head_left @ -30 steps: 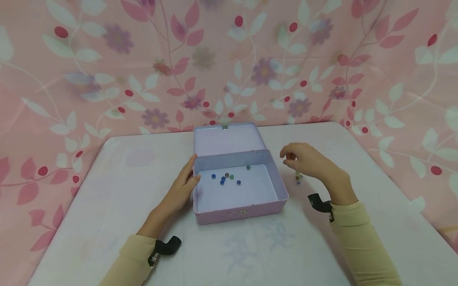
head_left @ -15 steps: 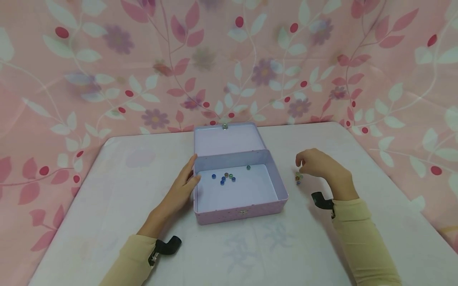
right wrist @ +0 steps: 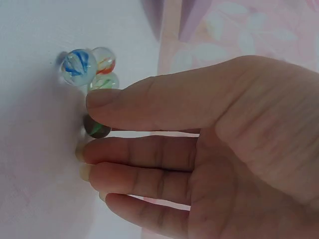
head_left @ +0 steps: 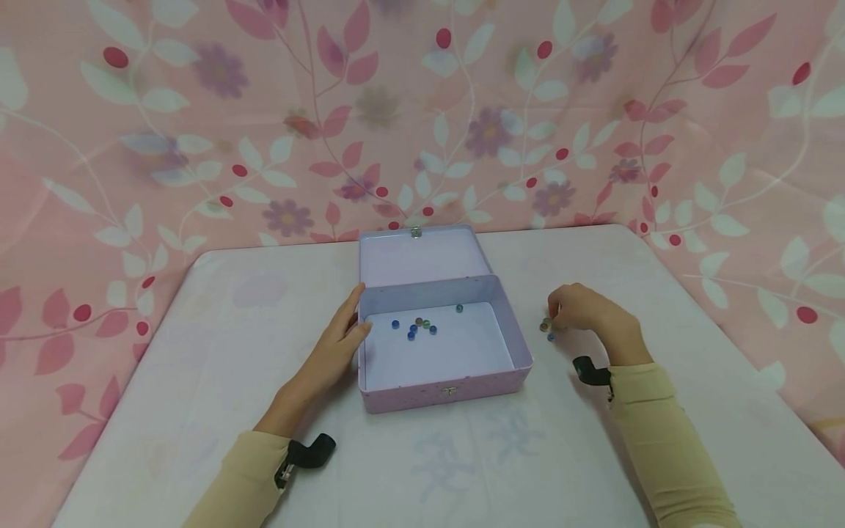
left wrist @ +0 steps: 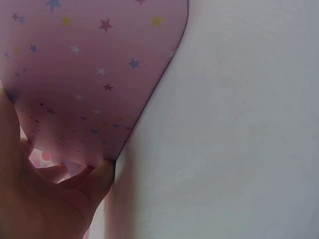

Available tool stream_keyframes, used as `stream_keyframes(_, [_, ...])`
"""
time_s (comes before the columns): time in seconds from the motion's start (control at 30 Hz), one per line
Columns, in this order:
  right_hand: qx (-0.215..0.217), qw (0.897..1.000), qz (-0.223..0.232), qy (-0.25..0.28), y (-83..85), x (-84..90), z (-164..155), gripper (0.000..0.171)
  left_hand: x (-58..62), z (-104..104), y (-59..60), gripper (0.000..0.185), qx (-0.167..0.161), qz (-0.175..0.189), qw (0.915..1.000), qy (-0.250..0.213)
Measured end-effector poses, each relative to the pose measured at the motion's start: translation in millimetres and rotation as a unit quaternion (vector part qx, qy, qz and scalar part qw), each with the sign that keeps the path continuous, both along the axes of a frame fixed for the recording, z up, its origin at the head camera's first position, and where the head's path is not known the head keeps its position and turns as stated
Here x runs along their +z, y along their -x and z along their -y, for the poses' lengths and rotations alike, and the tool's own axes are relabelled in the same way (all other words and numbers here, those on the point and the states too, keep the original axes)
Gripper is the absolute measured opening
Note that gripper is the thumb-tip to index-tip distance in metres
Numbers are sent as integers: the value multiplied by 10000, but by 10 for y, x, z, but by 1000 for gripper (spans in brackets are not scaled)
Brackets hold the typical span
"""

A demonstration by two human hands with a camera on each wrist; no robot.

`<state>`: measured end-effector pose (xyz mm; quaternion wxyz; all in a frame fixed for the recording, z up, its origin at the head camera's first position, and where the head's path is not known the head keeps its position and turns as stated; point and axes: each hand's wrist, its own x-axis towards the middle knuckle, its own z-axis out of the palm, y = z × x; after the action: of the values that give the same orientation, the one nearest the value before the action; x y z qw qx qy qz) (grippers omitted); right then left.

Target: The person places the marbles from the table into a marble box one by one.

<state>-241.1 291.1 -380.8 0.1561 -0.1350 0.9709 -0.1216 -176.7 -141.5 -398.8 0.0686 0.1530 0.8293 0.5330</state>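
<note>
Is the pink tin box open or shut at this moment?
Open. The pink tin box has its lid folded back flat on the table behind it, and the marbles inside lie in plain view on its floor.

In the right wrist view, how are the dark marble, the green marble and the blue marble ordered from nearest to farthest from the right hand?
1. Dark marble: pinched between thumb and forefinger of the right hand.
2. Green marble: just above the thumb tip, on the table.
3. Blue marble: farthest, up and left, beside a clear marble with red streaks.
</note>
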Motion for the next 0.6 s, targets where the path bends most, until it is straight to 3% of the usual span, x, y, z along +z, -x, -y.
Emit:
stream_keyframes(0.3, [19, 9999, -92, 37, -2, -4, 4, 8, -20, 2, 12, 67, 9, 1, 10000, -4])
stream_keyframes(0.6, [57, 9979, -599, 219, -62, 159, 33, 9, -11, -2, 2, 67, 11, -4, 10000, -17])
